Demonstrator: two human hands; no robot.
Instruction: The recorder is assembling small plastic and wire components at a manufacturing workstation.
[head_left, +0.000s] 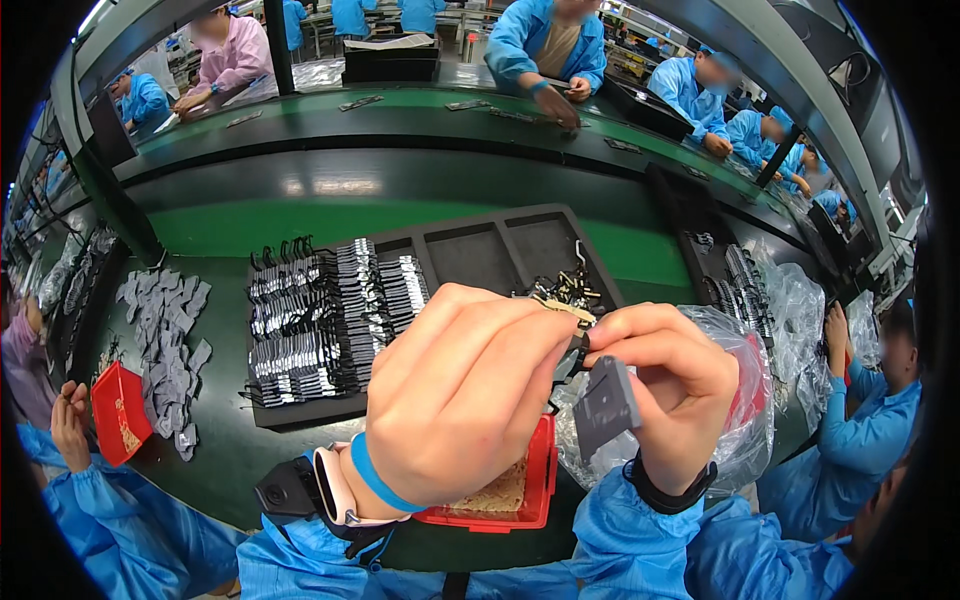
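Observation:
My left hand (465,395), with a blue band and a watch at the wrist, is closed in a pinch over the tray's near right part. Its fingertips meet those of my right hand (680,385) at a small dark part with a gold-coloured strip (565,309). Most of that part is hidden by my fingers. A dark grey flat plastic piece (606,408) hangs below my right fingers, tilted, against the thumb side of that hand. Beneath both hands stands a red box (546,470) with tan crumbly-looking material inside.
A black compartment tray (455,222) holds rows of silver-and-black parts (300,330) and loose gold-tipped pieces (570,290). Grey pieces (168,340) lie piled left, by another red box (120,415) and a co-worker's hand (70,425). Clear plastic bags (800,310) lie right. Behind runs a conveyor (400,115).

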